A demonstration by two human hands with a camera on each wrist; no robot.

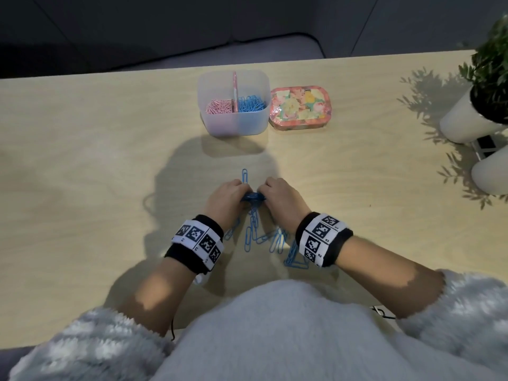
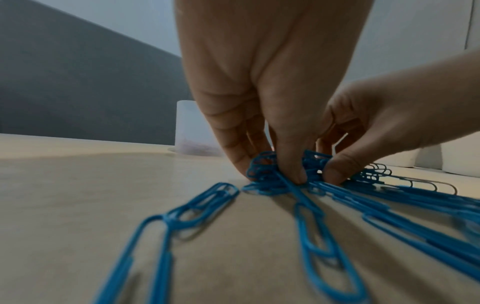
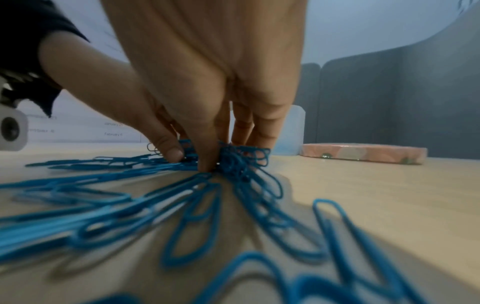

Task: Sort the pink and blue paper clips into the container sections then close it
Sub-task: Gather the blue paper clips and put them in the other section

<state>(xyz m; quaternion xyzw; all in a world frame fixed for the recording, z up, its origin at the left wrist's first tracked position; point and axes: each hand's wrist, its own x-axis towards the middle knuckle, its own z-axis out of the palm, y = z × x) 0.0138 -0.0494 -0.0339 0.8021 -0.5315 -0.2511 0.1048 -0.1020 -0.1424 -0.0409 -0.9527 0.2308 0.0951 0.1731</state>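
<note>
Pinching one bunch of blue paper clips [image 1: 252, 198] together, left hand [image 1: 226, 196], right hand [image 1: 277, 194], fingers curled, on table [image 1: 110, 160]

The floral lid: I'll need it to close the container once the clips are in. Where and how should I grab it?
Probably by its two long edges, coming down from above. The floral lid lies flat on the table, touching or nearly touching the container on its left side, so that side is blocked. The near and far edges are free, and the low rim suits a thumb-and-fingers pinch.
</note>
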